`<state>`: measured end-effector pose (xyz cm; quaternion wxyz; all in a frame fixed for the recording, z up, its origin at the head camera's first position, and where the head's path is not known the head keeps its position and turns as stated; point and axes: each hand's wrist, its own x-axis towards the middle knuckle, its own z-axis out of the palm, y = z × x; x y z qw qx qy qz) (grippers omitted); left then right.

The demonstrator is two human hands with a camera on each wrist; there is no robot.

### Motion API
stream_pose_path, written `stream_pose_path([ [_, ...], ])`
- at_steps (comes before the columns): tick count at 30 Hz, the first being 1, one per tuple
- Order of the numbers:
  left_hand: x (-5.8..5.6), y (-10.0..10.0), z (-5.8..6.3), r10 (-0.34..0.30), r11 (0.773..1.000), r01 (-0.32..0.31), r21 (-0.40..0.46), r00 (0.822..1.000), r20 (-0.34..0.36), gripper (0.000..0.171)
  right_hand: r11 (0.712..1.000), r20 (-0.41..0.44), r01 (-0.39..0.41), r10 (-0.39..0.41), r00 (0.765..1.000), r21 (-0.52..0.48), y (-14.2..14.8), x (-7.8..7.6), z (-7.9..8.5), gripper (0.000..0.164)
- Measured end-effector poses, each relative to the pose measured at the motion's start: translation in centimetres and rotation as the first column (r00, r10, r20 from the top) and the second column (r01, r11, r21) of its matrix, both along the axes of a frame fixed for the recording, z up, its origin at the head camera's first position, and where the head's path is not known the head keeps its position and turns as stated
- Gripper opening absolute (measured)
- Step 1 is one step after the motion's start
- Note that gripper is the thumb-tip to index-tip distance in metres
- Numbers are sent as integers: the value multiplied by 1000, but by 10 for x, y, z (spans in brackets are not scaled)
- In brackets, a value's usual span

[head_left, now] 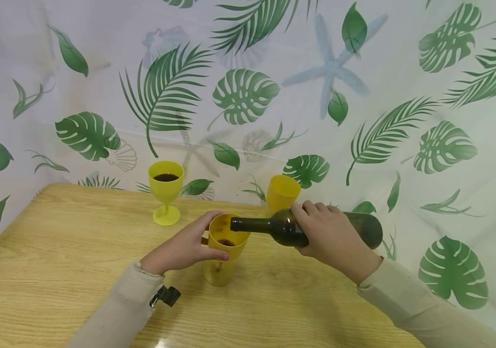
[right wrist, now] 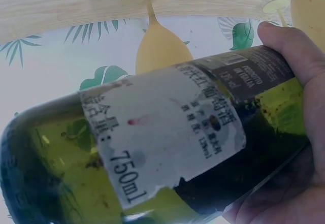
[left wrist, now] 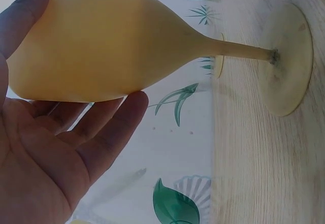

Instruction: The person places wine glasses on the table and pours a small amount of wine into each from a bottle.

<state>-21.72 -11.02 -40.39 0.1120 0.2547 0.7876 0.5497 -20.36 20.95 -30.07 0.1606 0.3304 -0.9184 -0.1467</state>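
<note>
My left hand (head_left: 187, 251) holds a yellow plastic goblet (head_left: 222, 232) by its bowl, with the thumb on the near side. A little dark red liquid lies inside. In the left wrist view, the thumb and fingers cup the bowl of the goblet (left wrist: 101, 41), while its foot is by the wooden surface. My right hand (head_left: 332, 237) grips a dark green wine bottle (head_left: 284, 227) round its body. The bottle lies nearly level, its mouth over the goblet's rim. A white 750ml label (right wrist: 162, 132) shows in the right wrist view.
A second yellow goblet (head_left: 166, 193) with dark liquid stands at the back left of the wooden table (head_left: 78, 251). Behind the bottle stands a third goblet (head_left: 283, 193), partly hidden. A leaf-patterned white curtain (head_left: 248, 135) hangs along the table's far edge.
</note>
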Motion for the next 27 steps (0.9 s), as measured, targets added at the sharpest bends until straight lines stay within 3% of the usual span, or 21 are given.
stream_pose_path([
  [27, 8, 3, 0, 9, 1000, -9, -9, 1000, 2, 87, 1000, 14, 13, -13, 1000, 20, 3, 2, -1, 75],
])
